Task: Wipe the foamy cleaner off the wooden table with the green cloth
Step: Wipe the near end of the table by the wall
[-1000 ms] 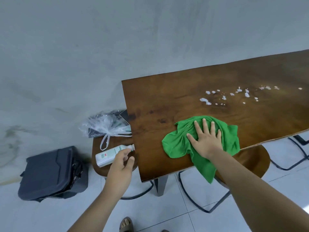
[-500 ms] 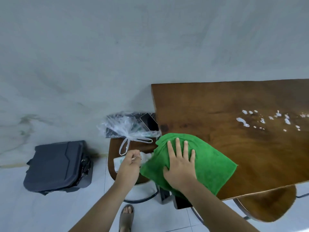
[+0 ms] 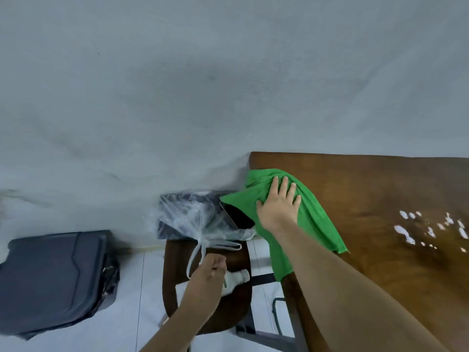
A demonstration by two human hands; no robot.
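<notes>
One clear plastic bag [image 3: 200, 219] sits on the far part of a round wooden stool [image 3: 172, 275]. Its handles are knotted and trail toward the near side. Something dark with straight edges shows through the film, but what it is cannot be told. One white bottle [image 3: 234, 280] lies on its side on the stool's seat, nearer the camera, with its cap end toward the table; its contents do not show. One dark case [image 3: 50, 280], shut, stands on the tiled floor left of the stool, close to the grey wall. One dark flat slab [image 3: 238, 217], perhaps a phone or tablet, lies tilted at the bag's right side, its far end under the overhanging cloth. One green cloth [image 3: 314, 219] lies on the far left corner of the wooden table [image 3: 380, 189], with a good part of it hanging off the tabletop's left edge. White foam dabs [image 3: 403, 233], more than a dozen and the smallest too blurred to count exactly, are scattered across the tabletop toward the right, well apart from the cloth. Two bare hands are in view. The right hand [image 3: 278, 207] lies flat on the cloth near that corner, fingers straight and slightly spread, pressing it against the wood. The left hand [image 3: 209, 275] hovers over the stool just above the bottle, fingers curled inward beside the bag's handle loop; whether it pinches anything cannot be told.
</notes>
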